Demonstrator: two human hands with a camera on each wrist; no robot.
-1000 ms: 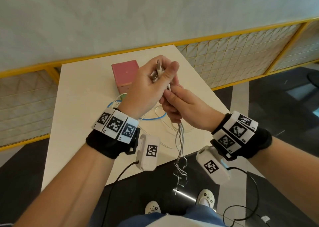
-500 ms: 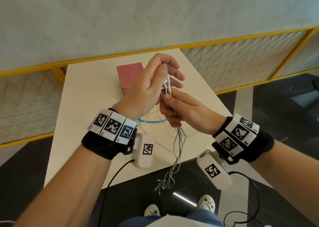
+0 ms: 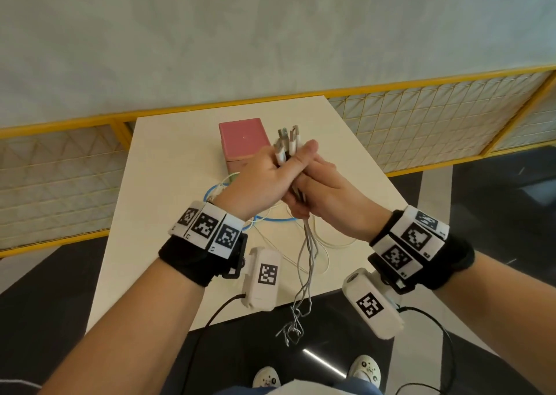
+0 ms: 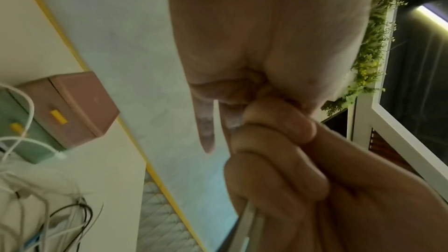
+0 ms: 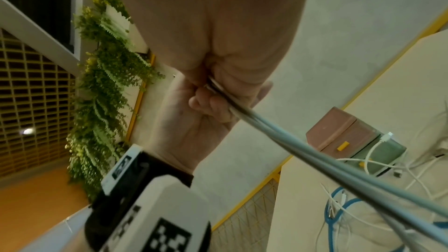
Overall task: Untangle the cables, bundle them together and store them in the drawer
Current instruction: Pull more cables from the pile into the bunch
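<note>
Both hands hold one bunch of white cables point(image 3: 305, 244) above the table. My left hand point(image 3: 270, 175) grips the bunch near its top, with several USB plugs point(image 3: 287, 140) sticking up out of the fist. Just below, my right hand point(image 3: 319, 196) is curled round the same strands point(image 5: 290, 137); their lower ends point(image 3: 293, 330) dangle past the table's near edge. A blue cable point(image 3: 267, 218) and more white cables point(image 5: 378, 162) lie loose on the table. The small pink and green drawer box point(image 3: 243, 137) stands behind my hands, its yellow-handled drawers point(image 4: 58, 119) closed.
The cream table point(image 3: 168, 190) is narrow, with a yellow-framed mesh railing point(image 3: 421, 118) and pale wall behind it. Dark floor and my shoes point(image 3: 365, 370) show below the near edge. A thin black cable point(image 4: 80, 212) lies among the white ones.
My left hand has closed from a loose hold into a fist round the bunch, and the plug ends now stick up above it. The dangling ends have swung to the right.
</note>
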